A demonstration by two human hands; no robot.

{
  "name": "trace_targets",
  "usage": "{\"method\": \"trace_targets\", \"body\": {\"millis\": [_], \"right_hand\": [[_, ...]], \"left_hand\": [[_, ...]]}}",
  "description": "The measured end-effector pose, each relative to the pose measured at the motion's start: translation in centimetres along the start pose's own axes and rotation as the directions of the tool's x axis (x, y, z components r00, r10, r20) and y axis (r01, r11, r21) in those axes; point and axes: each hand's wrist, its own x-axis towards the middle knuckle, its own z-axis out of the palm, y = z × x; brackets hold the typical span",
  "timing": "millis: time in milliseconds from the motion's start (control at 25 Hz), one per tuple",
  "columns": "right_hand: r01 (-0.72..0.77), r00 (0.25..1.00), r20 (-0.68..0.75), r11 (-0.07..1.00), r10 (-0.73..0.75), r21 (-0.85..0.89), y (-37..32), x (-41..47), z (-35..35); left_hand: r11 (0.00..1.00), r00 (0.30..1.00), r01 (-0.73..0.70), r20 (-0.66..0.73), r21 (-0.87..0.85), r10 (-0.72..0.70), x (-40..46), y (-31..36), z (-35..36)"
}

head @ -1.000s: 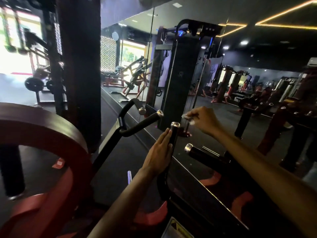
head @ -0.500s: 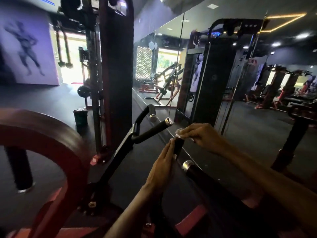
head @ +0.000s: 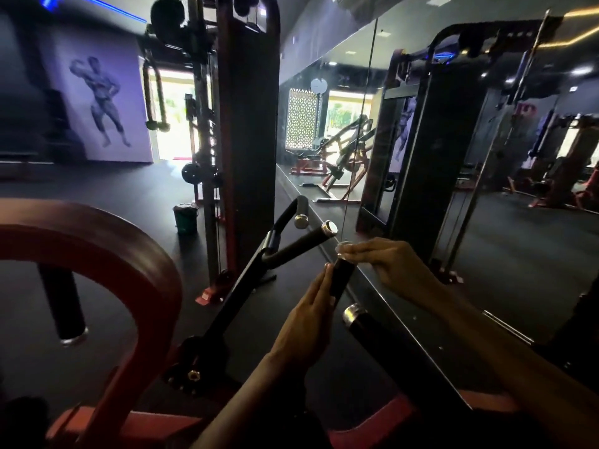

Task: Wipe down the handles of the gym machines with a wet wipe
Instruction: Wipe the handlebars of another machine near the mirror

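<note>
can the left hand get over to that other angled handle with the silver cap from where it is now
Probably yes. The left hand rests flat against the upright handle, fingers straight and holding nothing. The angled handle lies just up and left of it, with only open air between.
</note>
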Motion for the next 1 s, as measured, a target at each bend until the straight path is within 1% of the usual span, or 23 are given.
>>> {"method": "trace_targets", "body": {"millis": [40,80,120,160,240,280,320,400,520,600,640,680,760,800,880,920,1000], "right_hand": [[0.026,0.999,-0.033,1.0,-0.027,-0.01,0.1,-0.5,-0.2],[0.051,0.998,-0.031,0.997,-0.052,-0.049,0.1,-0.5,-0.3],[0.07,0.998,0.007,0.992,-0.069,-0.11,0.1,-0.1,-0.3],[0.076,0.995,0.075,0.982,-0.064,-0.171,0.0,0.6,-0.2],[0.039,0.973,0.229,0.976,0.011,-0.213,-0.4,3.0,0.1],[-0.017,0.958,0.278,0.98,0.073,-0.198,-0.5,4.1,0.0],[-0.112,0.936,0.312,0.979,0.162,-0.172,-0.5,5.1,-0.3],[-0.321,0.883,0.335,0.944,0.328,-0.079,0.3,6.1,-0.8],[-0.536,0.784,0.397,0.843,0.478,0.041,1.3,5.2,-1.6],[-0.635,0.735,0.392,0.765,0.553,0.111,1.0,3.6,-1.9],[-0.644,0.741,0.343,0.757,0.577,0.116,0.7,2.9,-1.8],[-0.617,0.772,0.256,0.783,0.582,0.08,0.1,2.4,-1.6],[-0.517,0.853,0.079,0.856,0.515,0.003,-1.4,2.2,-0.7],[-0.472,0.881,0.028,0.882,0.472,0.0,-2.1,2.5,-0.3],[-0.428,0.903,0.021,0.904,0.428,-0.023,-2.5,3.5,0.3],[-0.429,0.901,0.047,0.902,0.431,-0.055,-2.3,3.9,0.3],[-0.464,0.871,0.125,0.879,0.476,-0.112,-1.5,4.2,-0.4]], "left_hand": [[1.0,1.0,0.007,-0.008,-0.01,-0.007,0.0,0.2,0.0],[1.0,1.0,0.018,-0.014,-0.023,-0.018,-0.1,0.4,0.0],[0.999,0.999,0.031,-0.011,-0.036,-0.031,-0.2,0.5,0.0],[0.999,1.0,0.029,-0.01,-0.04,-0.03,-0.1,0.5,-0.1],[1.0,1.0,0.005,-0.022,-0.027,-0.006,-0.1,0.4,-0.2],[1.0,1.0,0.011,-0.017,-0.026,-0.012,0.0,0.4,-0.2],[0.999,1.0,0.022,-0.01,-0.025,-0.022,0.0,0.4,-0.3],[0.999,1.0,0.018,-0.009,-0.031,-0.019,0.0,0.5,-0.3],[0.999,1.0,0.018,-0.023,-0.028,-0.018,-0.1,0.1,-0.2],[1.0,0.999,0.017,-0.034,-0.016,-0.018,-0.2,-0.2,0.0],[1.0,0.999,0.007,-0.037,-0.007,-0.008,-0.2,-0.2,0.1],[1.0,0.999,-0.001,-0.033,-0.002,0.001,-0.2,-0.3,0.2],[1.0,1.0,0.016,-0.022,-0.006,-0.016,-0.1,-0.2,0.1],[1.0,1.0,0.022,-0.02,-0.01,-0.022,-0.1,-0.1,0.0],[1.0,0.999,0.02,-0.027,-0.002,-0.02,-0.1,0.2,-0.1],[1.0,0.999,0.023,-0.023,-0.002,-0.023,-0.2,0.3,-0.1],[1.0,1.0,0.009,-0.024,0.005,-0.009,-0.3,0.5,-0.2]]}}
